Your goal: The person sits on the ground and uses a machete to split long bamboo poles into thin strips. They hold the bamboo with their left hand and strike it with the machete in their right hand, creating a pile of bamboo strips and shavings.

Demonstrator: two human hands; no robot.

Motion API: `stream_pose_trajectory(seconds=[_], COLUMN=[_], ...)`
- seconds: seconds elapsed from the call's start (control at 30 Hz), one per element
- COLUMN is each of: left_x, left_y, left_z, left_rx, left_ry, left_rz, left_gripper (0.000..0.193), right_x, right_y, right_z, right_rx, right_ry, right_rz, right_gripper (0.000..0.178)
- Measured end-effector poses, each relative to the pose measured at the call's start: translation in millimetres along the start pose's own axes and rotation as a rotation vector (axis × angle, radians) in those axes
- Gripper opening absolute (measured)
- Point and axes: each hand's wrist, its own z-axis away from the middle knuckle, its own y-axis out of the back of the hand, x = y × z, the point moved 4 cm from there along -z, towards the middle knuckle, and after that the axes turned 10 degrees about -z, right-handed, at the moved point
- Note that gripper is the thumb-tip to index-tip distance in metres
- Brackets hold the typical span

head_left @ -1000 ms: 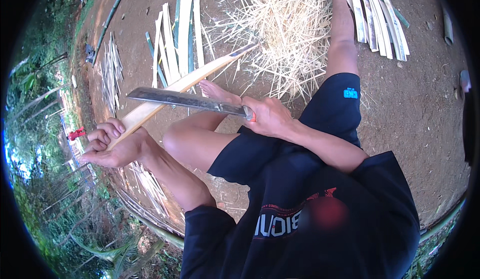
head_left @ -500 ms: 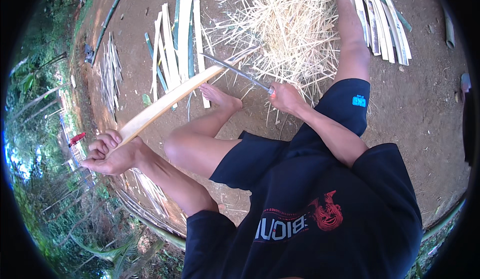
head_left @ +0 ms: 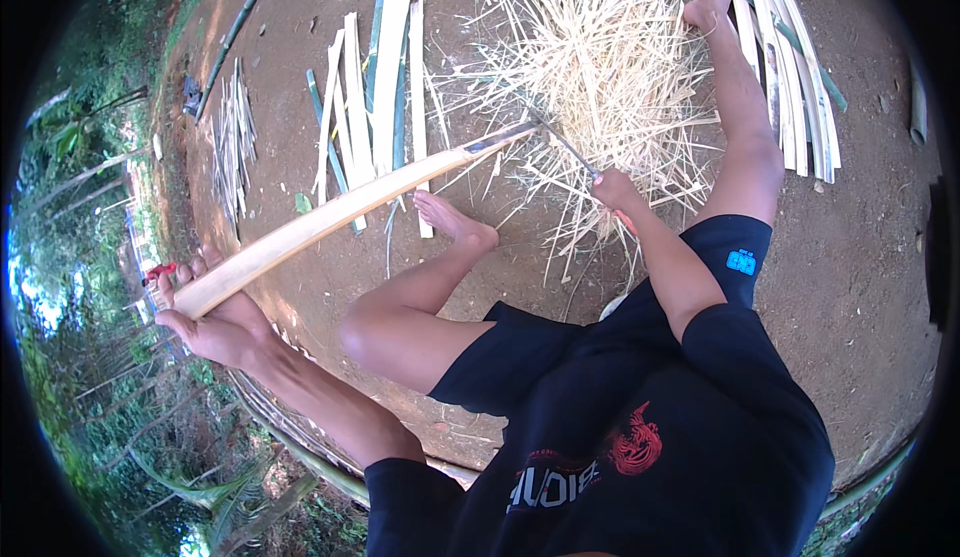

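Observation:
A long split bamboo strip [head_left: 330, 215], pale with a dark patch near its far end, slants across in front of me. Its near end lies in my left hand [head_left: 222, 332], thumb on one side and fingers loosely curled on the other. My right hand [head_left: 618, 193] is closed round the handle of a long-bladed knife [head_left: 572, 151]; some red-orange of the handle shows below the fist. The blade points up and left, its tip close to the strip's far end. Whether blade and strip touch, I cannot tell.
A heap of thin bamboo shavings [head_left: 615, 67] covers the ground between my feet. Split bamboo strips lie at the left [head_left: 390, 87] and the right [head_left: 795, 77]. Thin dark sticks [head_left: 232, 142] lie farther left. My bare left foot [head_left: 455, 219] rests just below the strip.
The knife has slid along the strip to its far end, my right hand moving right. My left fingers have loosened round the near end. The whole view has shifted slightly.

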Motion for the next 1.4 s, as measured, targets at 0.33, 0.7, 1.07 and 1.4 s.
stream_pose_trajectory(seconds=[0.33,0.7,1.07,1.4], left_x=[12,22,19,9], left_y=[1,11,9,14], left_z=[41,75,63,37], left_rx=[-0.234,-0.136,-0.168,-0.195], left_ry=[-0.038,-0.075,-0.064,-0.005], left_rz=[0.326,0.264,0.239,0.277], left_gripper=[0.044,0.045,0.04,0.037], right_x=[-124,-89,-68,-70], right_y=[-52,-55,-43,-31], right_z=[202,186,127,72], right_rx=[-0.076,0.062,0.087,0.042], right_ry=[0.537,0.56,0.442,0.305], right_rz=[-0.064,-0.001,0.036,0.099], right_gripper=[0.021,0.025,0.022,0.03])
